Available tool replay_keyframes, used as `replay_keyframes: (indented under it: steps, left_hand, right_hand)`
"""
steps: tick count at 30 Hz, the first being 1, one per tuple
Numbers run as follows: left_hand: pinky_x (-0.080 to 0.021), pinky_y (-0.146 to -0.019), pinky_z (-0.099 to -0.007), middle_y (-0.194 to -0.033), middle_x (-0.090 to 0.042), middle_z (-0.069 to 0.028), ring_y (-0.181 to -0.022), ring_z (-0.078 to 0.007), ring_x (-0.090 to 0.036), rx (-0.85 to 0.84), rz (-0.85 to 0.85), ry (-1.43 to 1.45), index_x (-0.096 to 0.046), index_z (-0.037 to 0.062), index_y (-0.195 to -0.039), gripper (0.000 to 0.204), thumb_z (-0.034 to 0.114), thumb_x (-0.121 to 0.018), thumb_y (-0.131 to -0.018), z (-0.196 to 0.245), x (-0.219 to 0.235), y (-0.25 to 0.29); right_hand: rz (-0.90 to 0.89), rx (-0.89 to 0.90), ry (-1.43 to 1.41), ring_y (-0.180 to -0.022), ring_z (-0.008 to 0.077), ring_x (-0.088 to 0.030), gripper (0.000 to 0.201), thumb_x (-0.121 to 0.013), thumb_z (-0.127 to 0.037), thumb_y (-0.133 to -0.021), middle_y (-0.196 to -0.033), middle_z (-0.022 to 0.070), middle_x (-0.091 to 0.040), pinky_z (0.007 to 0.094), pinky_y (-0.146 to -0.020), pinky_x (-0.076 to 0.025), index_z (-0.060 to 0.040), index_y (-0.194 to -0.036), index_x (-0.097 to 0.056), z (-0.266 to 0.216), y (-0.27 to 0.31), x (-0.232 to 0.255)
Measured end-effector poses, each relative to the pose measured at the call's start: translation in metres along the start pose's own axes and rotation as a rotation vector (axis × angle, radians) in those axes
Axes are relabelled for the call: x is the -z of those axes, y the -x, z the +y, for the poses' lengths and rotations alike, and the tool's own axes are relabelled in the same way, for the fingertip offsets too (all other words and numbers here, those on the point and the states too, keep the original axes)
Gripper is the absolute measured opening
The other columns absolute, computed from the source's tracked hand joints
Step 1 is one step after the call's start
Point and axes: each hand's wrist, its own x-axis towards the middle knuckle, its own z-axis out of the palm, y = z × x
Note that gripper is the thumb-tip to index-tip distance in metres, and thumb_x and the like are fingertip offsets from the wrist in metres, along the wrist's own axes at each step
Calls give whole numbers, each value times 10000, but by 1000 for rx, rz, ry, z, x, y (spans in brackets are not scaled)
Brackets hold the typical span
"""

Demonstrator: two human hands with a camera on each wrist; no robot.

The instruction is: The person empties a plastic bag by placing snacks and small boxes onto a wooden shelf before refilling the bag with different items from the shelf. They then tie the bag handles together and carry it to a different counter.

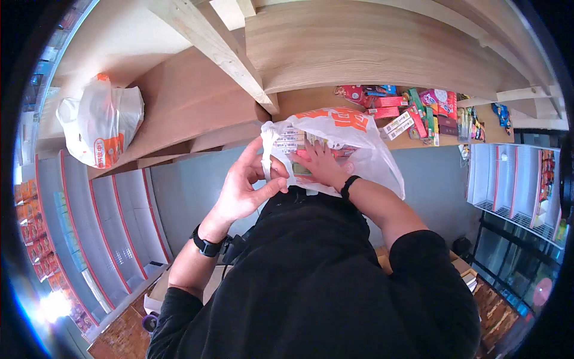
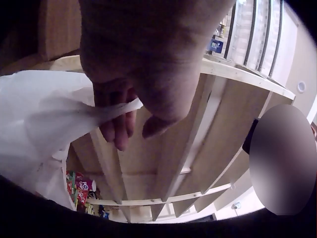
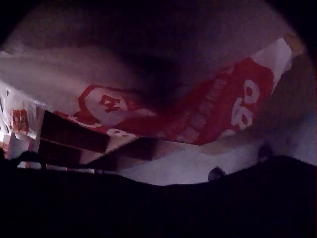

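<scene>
Grips the narrow white handle of a plastic bag [image 1: 379, 157] in the left hand [image 1: 248, 182], fingers loosely curled round it and thumb close by. Reaches into the open mouth with the right hand [image 1: 326, 164], fingers spread wide over small boxes [image 1: 290, 139] inside; impossible to tell whether pinching any. At the middle of the front edge of the wooden shelf [image 1: 305, 97]: the bag, white with orange print, mouth towards the body. Just beyond it, towards the right end of the shelf: piled colourful packets and cartons [image 1: 427, 113], some by the front edge. At the left end: a second white bag [image 1: 104, 122], upright. Below and to the left: pale racks with red edges [image 1: 113, 221].
</scene>
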Motion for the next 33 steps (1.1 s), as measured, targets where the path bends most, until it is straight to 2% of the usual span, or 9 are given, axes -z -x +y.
replay_keyframes:
  steps: [3,5,7,15,18,23,25,27,33]
  left_hand:
    - [-580,-813,-358,-1000,-677,-115,-863,-200,-702,-5,33,9,-176,91,-1620,877,-70,-682,-923,-2,8,4]
    - [-585,-786,-347,-996,-666,-122,-856,-201,-696,-20,34,62,-189,82,-1615,857,-86,-667,-923,-3,11,-1]
    - [-585,-769,-337,-995,-664,-123,-841,-203,-694,-20,36,68,-213,73,-1605,825,-70,-667,-931,0,13,-2]
    - [-588,-735,-331,-999,-659,-121,-804,-196,-681,-88,14,133,-246,51,-1588,786,-83,-647,-925,-9,20,-9]
    - [-580,-695,-308,-981,-656,-109,-772,-185,-672,-78,12,112,-277,51,-1579,773,-89,-640,-911,-9,24,-15]
    - [-572,-673,-302,-946,-651,-95,-744,-183,-667,-76,19,109,-281,35,-1573,770,-49,-666,-912,-15,27,-28]
    - [-573,-668,-304,-940,-642,-91,-746,-180,-658,-69,25,106,-274,26,-1573,766,-45,-663,-918,-15,26,-32]
    - [-573,-667,-306,-937,-637,-91,-750,-178,-653,-62,40,87,-271,23,-1573,762,-46,-658,-920,-17,25,-39]
    - [-548,-665,-285,-921,-622,-80,-749,-162,-642,-38,134,-58,-303,13,-1549,702,-42,-623,-927,-10,18,-56]
  right_hand:
    - [-37,-15,-221,-1280,481,-512,650,-591,-314,-966,-1441,292,-430,575,-942,-507,-291,-1572,-358,7,-16,-62]
    - [-101,-57,-262,-1246,473,-538,661,-606,-307,-961,-1394,281,-458,566,-926,-518,-280,-1572,-356,21,-13,-48]
    - [-182,-102,-139,-1191,468,-575,696,-640,-306,-942,-1351,276,-477,561,-915,-524,-268,-1572,-348,5,-13,38]
    - [-101,-433,-628,-1124,445,-599,891,-838,-349,-765,-1310,277,-523,515,-970,-497,-210,-1510,-369,12,22,144]
    - [320,-304,-711,-1154,425,-575,902,-860,-290,-751,-1296,241,-528,499,-1002,-481,-176,-1502,-374,20,51,167]
    - [712,-646,-909,-1428,268,-423,1010,-907,-145,-730,-1497,150,-461,428,-1179,-375,-46,-1537,-307,19,113,229]
    - [1000,-706,-1041,-1372,278,-492,1044,-912,-145,-727,-1466,161,-483,421,-1132,-437,-54,-1546,-272,53,146,205]
    - [1119,-912,-1151,-1303,268,-557,1046,-908,-116,-733,-1431,174,-514,406,-1074,-495,-35,-1538,-245,77,179,221]
    - [1276,-1469,-1038,-1224,278,-606,937,-869,-65,-774,-1366,175,-554,427,-1000,-550,1,-1483,-260,224,302,141]
